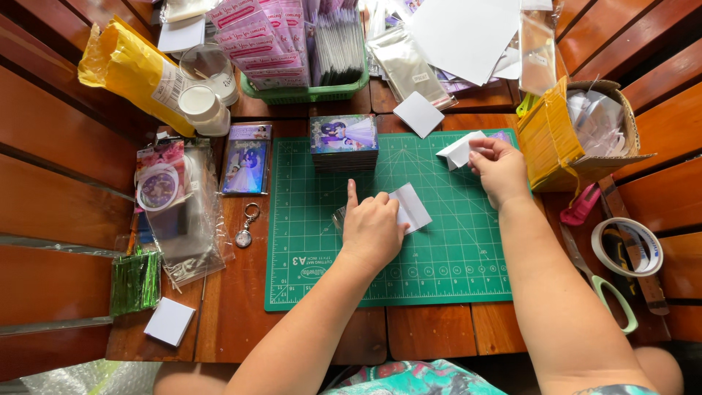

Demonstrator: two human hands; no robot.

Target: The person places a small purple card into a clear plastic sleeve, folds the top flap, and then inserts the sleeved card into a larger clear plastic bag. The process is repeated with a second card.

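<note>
The small white card (410, 207) lies near the middle of the green cutting mat (446, 271), pinned under the left hand (371, 230), whose fingers are curled and pressed down on it with the forefinger stretched toward twelve o'clock; this appears to keep the card flat and steady. At about two o'clock from it the right hand (499, 170) pinches a folded white paper piece (459, 152) between thumb and fingertips, lifted just clear of the mat, apparently so it can be handled freely. At eleven o'clock a stack of picture cards (344, 141) sits on the mat's upper edge, within easy reach. Further out, a green basket (307, 93) of printed cards stands at twelve o'clock, a brown box (585, 132) of clear sleeves at three, and a tape roll (627, 246) and scissors (603, 281) at four. The desk (431, 333) is of reddish-brown wooden slats, and similar slatted wood surrounds it.
</note>
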